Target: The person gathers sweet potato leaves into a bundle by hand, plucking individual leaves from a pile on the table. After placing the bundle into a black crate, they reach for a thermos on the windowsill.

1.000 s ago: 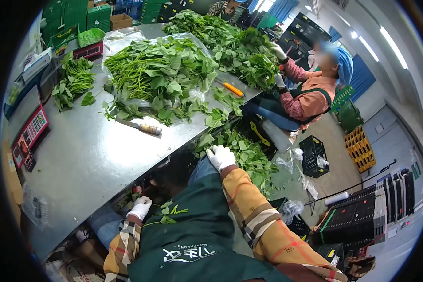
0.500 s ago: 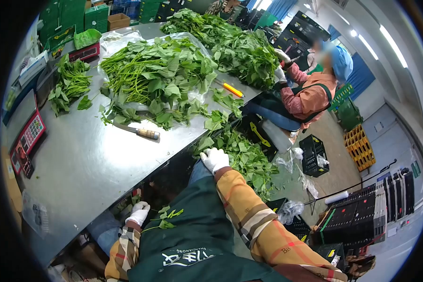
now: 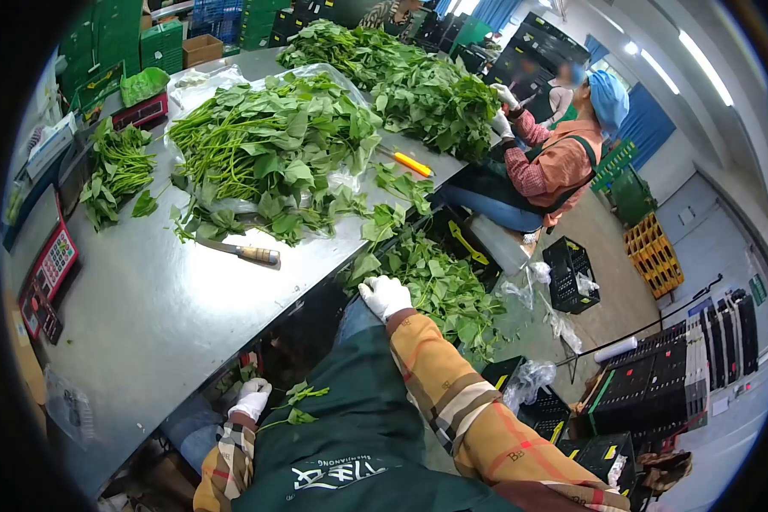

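Note:
My left hand (image 3: 251,398), in a white glove, is low beside my dark green apron (image 3: 358,401), below the table edge. Its fingers are curled in; what they hold, if anything, is hidden. A few green leaves show just above it, and a leafy sprig (image 3: 299,401) lies on the apron. My right hand (image 3: 386,296), also gloved, rests on my knee with its fingers laid over it, holding nothing visible. Right beside it is a heap of leafy greens (image 3: 439,290). On the table, a wooden-handled knife (image 3: 258,254) lies near a large pile of long-stemmed greens (image 3: 273,145).
The metal table (image 3: 145,316) also bears a small bunch of greens (image 3: 119,171), red scales (image 3: 55,260) and a yellow-handled tool (image 3: 413,164). Across the corner sits a co-worker (image 3: 563,171) handling greens. Black crates (image 3: 570,275) and plastic bags stand on the floor to the right.
The view has shifted slightly, so the table and piles sit a little further left. Both my hands keep nearly the same place and pose. The co-worker's hands have moved slightly.

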Motion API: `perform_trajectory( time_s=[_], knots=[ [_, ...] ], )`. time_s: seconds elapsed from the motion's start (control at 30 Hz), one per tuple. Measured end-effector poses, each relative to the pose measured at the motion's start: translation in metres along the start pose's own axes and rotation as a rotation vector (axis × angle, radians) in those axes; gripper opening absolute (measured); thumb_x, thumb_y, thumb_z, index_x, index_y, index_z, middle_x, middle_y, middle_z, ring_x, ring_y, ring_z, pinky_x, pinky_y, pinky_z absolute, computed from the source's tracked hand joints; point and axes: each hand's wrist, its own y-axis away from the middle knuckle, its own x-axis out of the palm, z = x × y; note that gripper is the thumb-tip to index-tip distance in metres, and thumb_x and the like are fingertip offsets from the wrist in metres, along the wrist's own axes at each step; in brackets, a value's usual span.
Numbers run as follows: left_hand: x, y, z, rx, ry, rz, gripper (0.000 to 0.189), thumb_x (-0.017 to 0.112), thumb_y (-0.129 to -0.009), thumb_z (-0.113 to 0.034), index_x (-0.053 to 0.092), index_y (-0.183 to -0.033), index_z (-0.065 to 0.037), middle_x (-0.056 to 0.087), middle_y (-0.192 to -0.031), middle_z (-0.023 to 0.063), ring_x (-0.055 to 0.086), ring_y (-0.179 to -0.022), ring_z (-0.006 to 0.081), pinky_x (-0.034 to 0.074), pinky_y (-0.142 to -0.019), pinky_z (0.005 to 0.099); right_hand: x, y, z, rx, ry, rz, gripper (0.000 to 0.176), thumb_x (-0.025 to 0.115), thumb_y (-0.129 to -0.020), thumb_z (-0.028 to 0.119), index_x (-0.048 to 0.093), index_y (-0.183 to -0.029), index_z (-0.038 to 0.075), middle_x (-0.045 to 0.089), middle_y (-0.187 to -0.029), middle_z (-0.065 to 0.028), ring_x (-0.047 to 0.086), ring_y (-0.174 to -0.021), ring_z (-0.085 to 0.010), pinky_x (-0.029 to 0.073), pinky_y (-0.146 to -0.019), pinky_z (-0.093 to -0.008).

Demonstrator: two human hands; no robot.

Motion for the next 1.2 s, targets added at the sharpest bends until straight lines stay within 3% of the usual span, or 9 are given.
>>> perform_trajectory(
  time_s=[0.27, 0.33, 0.37, 0.4, 0.43, 0.67, 0.9, 1.0, 1.2],
  knots=[
    [0.002, -0.001, 0.007, 0.11, -0.042, -0.031, 0.024, 0.063, -0.085, -0.026, 0.07, -0.094, -0.005, 0.07, -0.09, 0.0146, 0.067, -0.086, 0.027, 0.051, -0.078, 0.0365, 0.006, -0.011, 0.009, 0.026, 0.052, 0.101, 0.042, 0.046, -0.093, 0.049, 0.069, -0.107, 0.016, 0.066, -0.112, -0.0134, 0.06, -0.106, -0.0347, 0.049, -0.088, -0.0485],
    [0.003, -0.001, 0.001, 0.168, -0.208, -0.026, 0.028, 0.056, -0.086, -0.031, 0.07, -0.087, -0.008, 0.069, -0.087, 0.0128, 0.067, -0.083, 0.0255, 0.051, -0.075, 0.0387, 0.002, -0.007, 0.01, -0.021, 0.045, 0.079, 0.045, 0.046, -0.092, 0.05, 0.069, -0.107, 0.014, 0.067, -0.11, -0.0151, 0.062, -0.103, -0.036, 0.05, -0.086, -0.0498],
    [0.004, -0.003, 0.003, 0.114, -0.181, 0.023, 0.027, 0.056, -0.086, -0.031, 0.07, -0.087, -0.008, 0.069, -0.088, 0.0127, 0.067, -0.084, 0.0274, 0.051, -0.075, 0.0384, 0.001, -0.008, 0.014, -0.005, 0.043, 0.077, 0.046, 0.047, -0.091, 0.05, 0.069, -0.107, 0.013, 0.068, -0.108, -0.0155, 0.063, -0.102, -0.0363, 0.051, -0.085, -0.0501],
    [0.01, -0.012, 0.015, 0.079, -0.204, 0.084, 0.028, 0.063, -0.083, -0.032, 0.07, -0.091, -0.006, 0.068, -0.094, 0.0176, 0.065, -0.091, 0.0357, 0.05, -0.083, 0.0426, -0.005, -0.007, 0.017, -0.013, 0.035, 0.102, 0.046, 0.048, -0.091, 0.05, 0.069, -0.108, 0.013, 0.068, -0.108, -0.0155, 0.063, -0.102, -0.0362, 0.051, -0.085, -0.0501],
    [0.01, -0.007, 0.017, 0.111, -0.069, 0.031, 0.031, 0.063, -0.084, -0.035, 0.07, -0.095, -0.007, 0.069, -0.096, 0.0174, 0.065, -0.095, 0.035, 0.05, -0.086, 0.0413, 0.001, -0.01, 0.016, -0.015, 0.034, 0.097, 0.045, 0.048, -0.091, 0.05, 0.069, -0.107, 0.013, 0.067, -0.109, -0.0151, 0.062, -0.104, -0.0362, 0.05, -0.086, -0.0501],
    [0.009, -0.008, 0.01, -0.075, -0.116, 0.076, 0.038, 0.062, -0.087, -0.042, 0.07, -0.105, -0.01, 0.069, -0.105, 0.0157, 0.064, -0.102, 0.0338, 0.049, -0.09, 0.0397, 0.013, -0.018, 0.021, 0.026, 0.051, 0.147, 0.045, 0.048, -0.093, 0.05, 0.069, -0.109, 0.013, 0.066, -0.113, -0.0125, 0.059, -0.111, -0.0339, 0.047, -0.091, -0.0485],
    [0.001, 0.0, -0.006, 0.044, -0.146, 0.104, 0.033, 0.058, -0.091, -0.032, 0.069, -0.104, -0.004, 0.069, -0.104, 0.0159, 0.063, -0.103, 0.0334, 0.048, -0.091, 0.0377, 0.0, -0.013, 0.027, 0.037, 0.056, 0.172, 0.048, 0.046, -0.09, 0.052, 0.07, -0.107, 0.014, 0.067, -0.112, -0.0139, 0.062, -0.106, -0.0352, 0.05, -0.087, -0.0502],
    [0.003, -0.004, 0.007, 0.125, -0.184, 0.009, 0.029, 0.062, -0.086, -0.034, 0.073, -0.094, -0.008, 0.072, -0.095, 0.013, 0.067, -0.093, 0.0306, 0.051, -0.086, 0.0375, 0.01, -0.012, 0.02, 0.011, 0.069, 0.109, 0.048, 0.046, -0.091, 0.051, 0.069, -0.107, 0.012, 0.067, -0.112, -0.0149, 0.062, -0.106, -0.0357, 0.049, -0.088, -0.0497],
    [0.002, -0.001, 0.009, -0.03, -0.12, 0.035, 0.027, 0.068, -0.082, -0.031, 0.073, -0.096, -0.009, 0.072, -0.091, 0.0119, 0.068, -0.088, 0.026, 0.052, -0.082, 0.0349, 0.006, -0.009, 0.024, 0.043, 0.059, 0.155, 0.047, 0.047, -0.094, 0.05, 0.068, -0.111, 0.012, 0.065, -0.115, -0.0113, 0.059, -0.111, -0.0328, 0.046, -0.09, -0.0487]
  ],
)
